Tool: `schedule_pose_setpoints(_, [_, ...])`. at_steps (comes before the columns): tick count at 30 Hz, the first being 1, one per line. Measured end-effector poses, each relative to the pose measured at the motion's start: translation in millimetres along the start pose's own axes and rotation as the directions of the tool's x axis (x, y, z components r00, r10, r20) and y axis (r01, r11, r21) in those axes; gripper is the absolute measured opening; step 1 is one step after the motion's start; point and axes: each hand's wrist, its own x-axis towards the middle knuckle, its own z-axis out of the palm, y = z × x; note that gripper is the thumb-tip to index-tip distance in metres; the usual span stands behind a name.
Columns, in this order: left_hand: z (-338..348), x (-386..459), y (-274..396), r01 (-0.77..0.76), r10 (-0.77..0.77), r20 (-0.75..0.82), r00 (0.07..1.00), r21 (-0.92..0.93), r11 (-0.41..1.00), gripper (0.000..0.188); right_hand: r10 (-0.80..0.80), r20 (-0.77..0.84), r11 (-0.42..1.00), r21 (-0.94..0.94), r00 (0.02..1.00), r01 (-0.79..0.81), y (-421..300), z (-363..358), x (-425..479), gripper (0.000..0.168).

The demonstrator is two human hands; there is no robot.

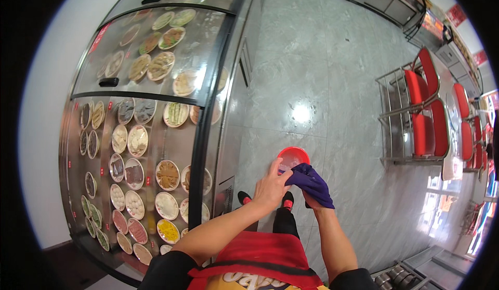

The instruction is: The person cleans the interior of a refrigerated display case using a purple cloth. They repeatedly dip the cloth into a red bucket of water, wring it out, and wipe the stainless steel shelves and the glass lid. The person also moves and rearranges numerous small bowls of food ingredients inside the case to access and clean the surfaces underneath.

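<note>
A wet-looking purple cloth (312, 183) hangs bunched between my hands in front of my red apron (257, 251). My left hand (271, 188) pinches the cloth's left end between thumb and fingers. Draped over my right hand (311, 201), the cloth hides most of its fingers, and the hand grips it from beneath. Just beyond and below them is a round red basin (293, 149) with what looks like water inside. My hands and the cloth cover its near side.
To the left runs a glass-fronted display cooler (220, 153) with plated foods such as a plate of yellow strips (168, 230). Wet spots mark the grey tile floor (288, 75). Red chairs (423, 132) stand by a table on the right. Metal containers (397, 276) sit at lower right.
</note>
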Motion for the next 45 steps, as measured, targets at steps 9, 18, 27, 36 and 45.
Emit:
schedule_pose_setpoints(9, [91,51,29,-0.045,0.058,0.07,0.996,-0.172,0.984,0.036,0.363,-0.435,0.665,-0.499,0.824,-0.556,67,-151,-36,0.042])
schedule_pose_setpoints(18, [85,74,46,-0.102,0.226,0.384,0.895,-0.316,0.943,0.037,-0.48,0.065,0.073,-0.991,0.875,0.113,-45,-90,-12,0.074])
schedule_pose_setpoints(27, [80,102,-69,0.406,-0.066,0.402,0.913,-0.889,0.213,0.041,-0.059,-0.223,0.491,-0.855,0.973,-0.166,-72,-48,-4,0.049])
schedule_pose_setpoints(36, [182,57,-42,0.529,-0.047,0.62,0.783,-0.703,-0.475,0.047,-0.177,-0.126,0.583,-0.813,0.976,0.001,-62,-41,23,0.046])
schedule_pose_setpoints(45, [169,39,-19,0.429,0.015,0.608,0.794,-0.543,-0.722,0.051,-0.101,0.389,-0.385,-0.864,0.916,0.325,-40,-40,-19,0.05])
